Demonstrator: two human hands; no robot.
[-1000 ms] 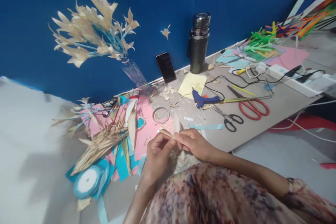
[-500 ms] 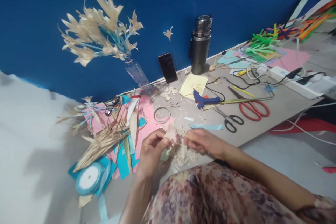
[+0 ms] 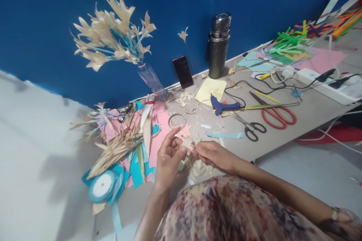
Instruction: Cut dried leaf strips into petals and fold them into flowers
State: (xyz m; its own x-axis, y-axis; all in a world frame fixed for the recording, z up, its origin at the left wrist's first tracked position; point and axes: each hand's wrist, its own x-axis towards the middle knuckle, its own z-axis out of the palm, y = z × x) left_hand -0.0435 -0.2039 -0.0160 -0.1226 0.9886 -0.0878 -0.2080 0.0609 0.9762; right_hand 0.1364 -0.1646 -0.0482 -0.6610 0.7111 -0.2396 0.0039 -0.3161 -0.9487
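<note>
Above the near edge of the table, my left hand (image 3: 169,156) pinches a small pale piece of dried husk (image 3: 187,142) between the thumb and bent fingers, its index finger raised. My right hand (image 3: 215,154) is closed, its fingertips meeting at the right end of the same piece; the grip itself is partly hidden. Beneath both hands lies a heap of pale husk scraps (image 3: 202,168). A roll of tape (image 3: 177,121) rests on pink paper just past my left hand. Beyond my right hand lies a light blue ribbon strip (image 3: 225,135).
A blue glue gun (image 3: 223,106), black-handled scissors (image 3: 251,130) and red-handled scissors (image 3: 278,116) lie to the right. Against the wall stand a thermos (image 3: 219,47), a phone (image 3: 183,72) and a bottle (image 3: 152,81) of husk flowers. Left are dried husks (image 3: 115,152) and a ribbon spool (image 3: 102,187).
My right hand has come in to the left, and its fingertips now meet the husk piece. My left index finger has lifted. The whole view has shifted slightly.
</note>
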